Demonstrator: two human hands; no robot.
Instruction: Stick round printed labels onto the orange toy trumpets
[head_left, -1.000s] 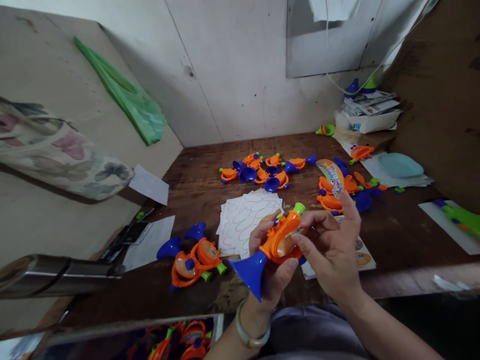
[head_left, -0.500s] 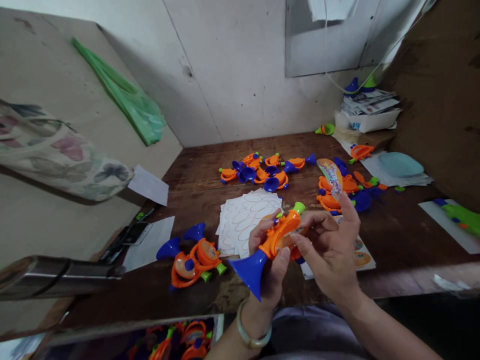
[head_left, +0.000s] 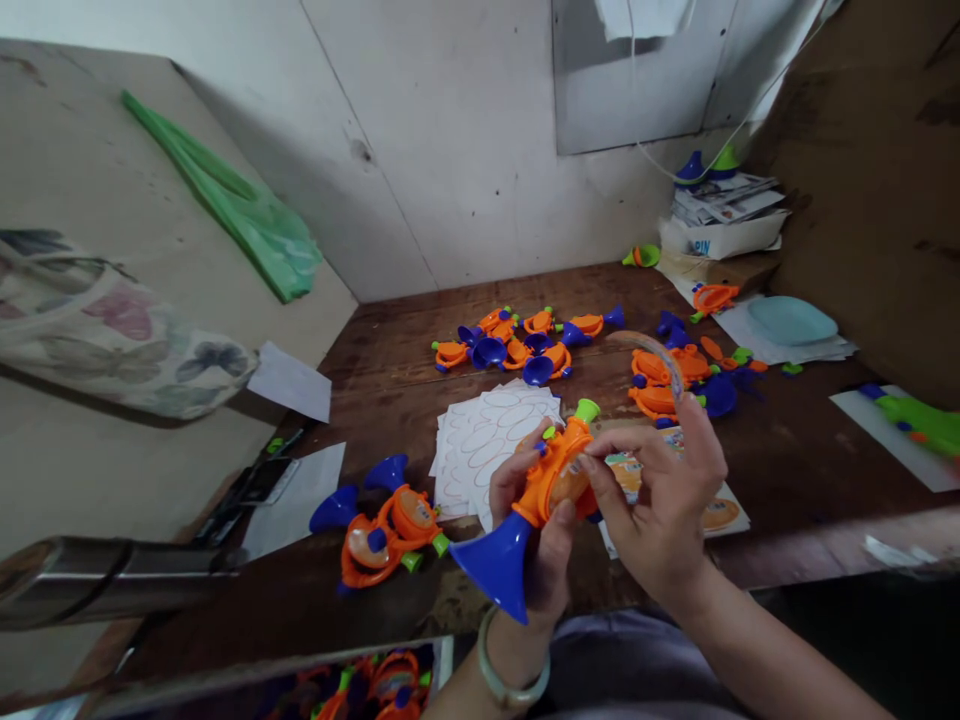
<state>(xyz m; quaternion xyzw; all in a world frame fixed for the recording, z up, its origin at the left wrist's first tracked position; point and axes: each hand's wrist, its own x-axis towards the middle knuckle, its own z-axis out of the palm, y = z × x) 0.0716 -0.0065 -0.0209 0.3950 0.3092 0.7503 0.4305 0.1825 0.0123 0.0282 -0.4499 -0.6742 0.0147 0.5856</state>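
Observation:
My left hand (head_left: 551, 560), a bangle at its wrist, is wrapped round an orange toy trumpet (head_left: 553, 480) with a blue bell and a green mouthpiece. The bell points down and left. An oval orange sticker (head_left: 571, 482) lies against the trumpet's side. My right hand (head_left: 664, 500) pinches at this sticker's edge with thumb and forefinger; the fingertips touch the trumpet. From another raised finger of that hand a curved sticker strip (head_left: 664, 352) sticks up, seen nearly edge-on. Under the right hand lies a sticker sheet (head_left: 724, 512), partly covered.
Two toy trumpets (head_left: 390, 530) lie at left, beside used backing sheets (head_left: 487, 435). More trumpets (head_left: 517, 350) sit at the back, with loose parts (head_left: 682, 375) at right. A steel flask (head_left: 112, 580) is at the left edge. Below the table edge, a box (head_left: 446, 665) holds more trumpets.
The oval sticker now lies flatter against the trumpet, with my right fingertips closer on it. The strip on my raised finger has turned from face-on to edge-on. The view has shifted slightly.

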